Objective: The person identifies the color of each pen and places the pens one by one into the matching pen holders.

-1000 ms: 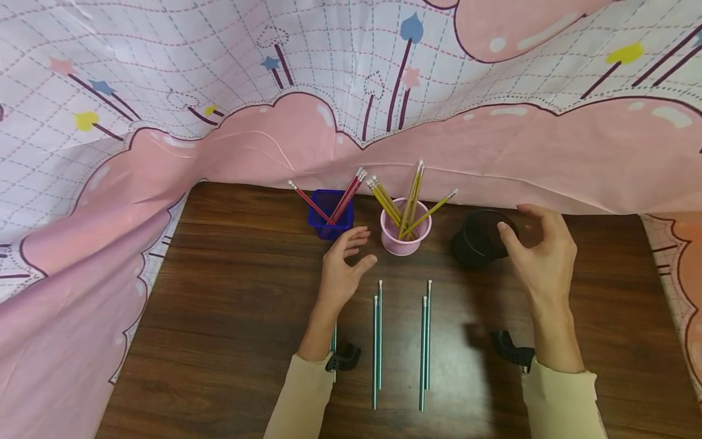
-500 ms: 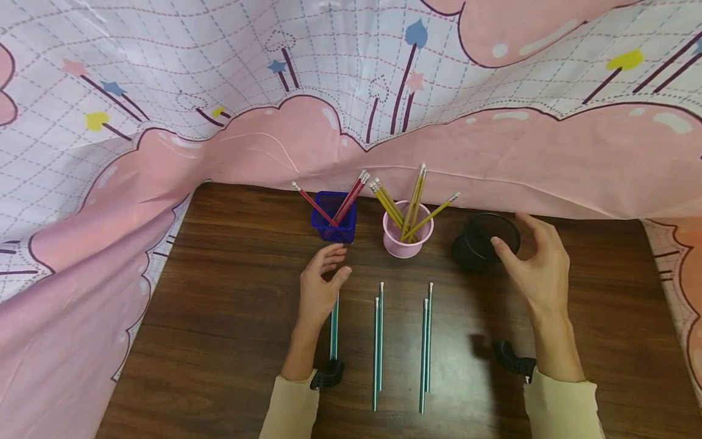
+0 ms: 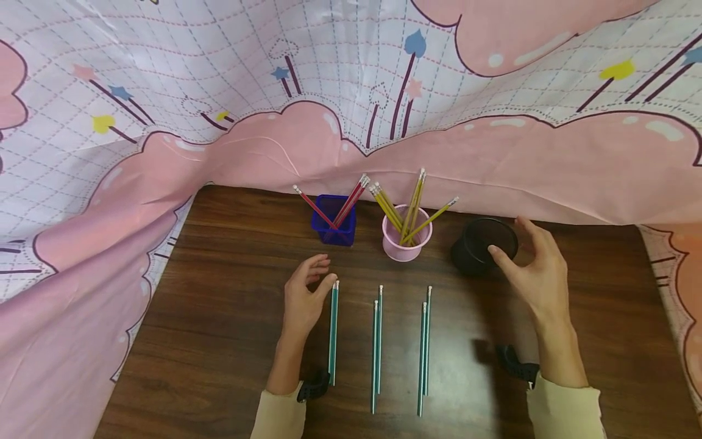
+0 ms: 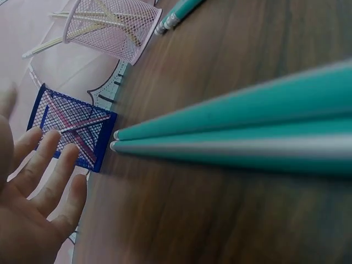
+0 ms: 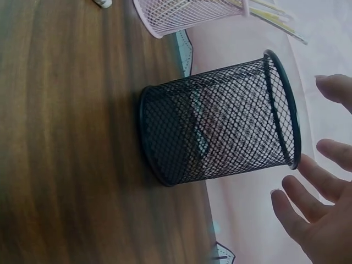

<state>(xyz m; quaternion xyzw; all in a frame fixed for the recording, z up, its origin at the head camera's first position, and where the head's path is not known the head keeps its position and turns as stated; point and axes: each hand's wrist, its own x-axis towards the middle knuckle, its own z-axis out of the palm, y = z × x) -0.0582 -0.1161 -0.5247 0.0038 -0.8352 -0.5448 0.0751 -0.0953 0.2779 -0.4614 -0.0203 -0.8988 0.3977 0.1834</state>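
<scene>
My right hand (image 3: 540, 271) is just to the right of the black mesh pencil cup (image 5: 220, 124). Its thumb and fingers are spread by the rim; one fingertip is very near the rim, and I cannot tell if it touches. My left hand (image 3: 303, 300), fingers loosely bent and holding nothing, is over the table beside the left pair of green pencils (image 3: 333, 335). Two more green pairs lie parallel to it, a middle pair (image 3: 376, 353) and a right pair (image 3: 425, 353). No pencils show inside the black cup.
A blue square mesh holder (image 3: 337, 236) with red pencils (image 3: 351, 201) stands at the back. Right of it is a pink mesh cup (image 3: 401, 250) with several yellow pencils (image 3: 412, 204). A patterned cloth (image 3: 384, 164) hangs behind the dark wooden table (image 3: 230, 292).
My left hand has moved left and toward me, away from the blue holder, uncovering the left green pair. My right hand has stayed beside the black cup, shifting slightly.
</scene>
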